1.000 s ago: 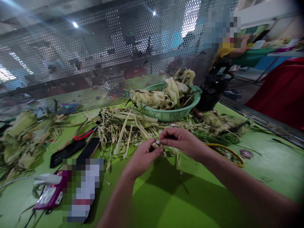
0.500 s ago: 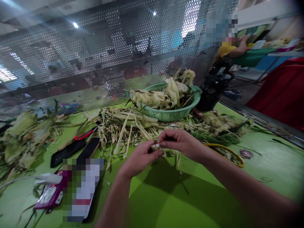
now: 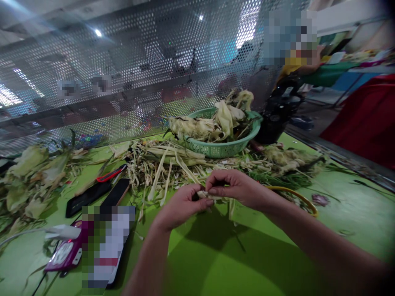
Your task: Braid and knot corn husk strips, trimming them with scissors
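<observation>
Both of my hands meet above the green tabletop point(image 3: 210, 263), just in front of a heap of pale stalk-like strips point(image 3: 154, 172). A small pale strip of plant husk point(image 3: 203, 194) is pinched between them. My left hand point(image 3: 180, 207) is closed, thumb and fingers gripping the strip's left end. My right hand point(image 3: 236, 187) is closed as well, its thumb and forefinger on the other side of it. Pale ends hang below the fingers. Behind the hands stands a green plastic basket point(image 3: 216, 151) filled with dry corn husks point(image 3: 226, 117).
Left are a red-and-black cutter point(image 3: 111, 173), dark phone point(image 3: 115, 195), blurred-screen phone point(image 3: 112, 250), purple power strip point(image 3: 66, 250) and husk leaves point(image 3: 31, 181). Right lie a yellow hoop point(image 3: 305, 201) and fibres point(image 3: 284, 160). A perforated metal panel point(image 3: 138, 78) rises behind; beyond sits a person in yellow point(image 3: 291, 68).
My fingers have shifted slightly around the strip, and more of its pale length shows between them. The wrists have hardly moved. The person in yellow has shifted slightly.
</observation>
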A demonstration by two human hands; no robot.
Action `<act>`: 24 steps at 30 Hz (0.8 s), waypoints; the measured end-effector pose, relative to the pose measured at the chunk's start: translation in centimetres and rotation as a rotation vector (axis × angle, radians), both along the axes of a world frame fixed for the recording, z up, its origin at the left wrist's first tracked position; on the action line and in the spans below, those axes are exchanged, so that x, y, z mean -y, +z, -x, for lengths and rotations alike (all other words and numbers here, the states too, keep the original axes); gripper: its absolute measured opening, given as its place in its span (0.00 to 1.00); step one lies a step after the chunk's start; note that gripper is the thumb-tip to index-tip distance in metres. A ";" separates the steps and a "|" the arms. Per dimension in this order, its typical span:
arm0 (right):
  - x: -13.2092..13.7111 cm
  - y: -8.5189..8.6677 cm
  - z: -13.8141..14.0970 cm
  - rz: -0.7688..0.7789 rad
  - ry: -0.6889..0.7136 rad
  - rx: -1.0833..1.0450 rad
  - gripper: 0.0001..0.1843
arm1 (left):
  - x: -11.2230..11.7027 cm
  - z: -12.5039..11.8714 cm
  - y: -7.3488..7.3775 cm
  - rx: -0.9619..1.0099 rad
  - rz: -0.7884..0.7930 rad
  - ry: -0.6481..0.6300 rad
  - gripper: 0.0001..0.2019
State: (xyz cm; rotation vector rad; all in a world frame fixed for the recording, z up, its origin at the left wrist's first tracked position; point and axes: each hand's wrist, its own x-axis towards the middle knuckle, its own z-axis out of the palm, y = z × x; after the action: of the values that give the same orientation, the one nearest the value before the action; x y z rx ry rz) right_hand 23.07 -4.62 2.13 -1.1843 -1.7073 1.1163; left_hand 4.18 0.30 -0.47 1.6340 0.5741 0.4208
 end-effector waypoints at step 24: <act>0.8 -0.2 1.2 -0.505 -0.134 0.454 0.12 | -0.4 -0.6 -0.9 -0.083 -0.045 0.150 0.08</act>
State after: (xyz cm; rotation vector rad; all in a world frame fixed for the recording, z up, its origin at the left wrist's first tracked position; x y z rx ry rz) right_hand 21.85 -5.39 1.92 -1.2500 -2.0486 0.3035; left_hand 4.78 0.75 -1.34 1.6626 0.7574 0.4808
